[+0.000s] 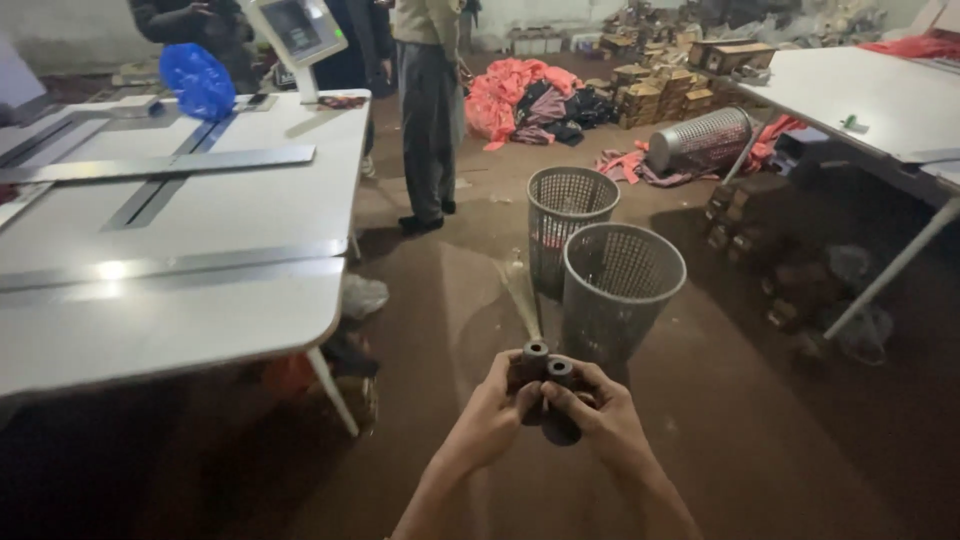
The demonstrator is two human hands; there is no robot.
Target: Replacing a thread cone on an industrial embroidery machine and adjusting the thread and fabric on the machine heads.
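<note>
Both hands (545, 405) grip 2 dark tubes (545, 370).

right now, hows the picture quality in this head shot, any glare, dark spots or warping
Head view: glare streaks on the metal strips of the left white table; foreground floor and both hands' forearms sit in dim shadow; wide-angle warping bends the table edges; the two dark tubes, held by left hand and right hand, look slightly soft; mesh baskets read clearly.
</note>
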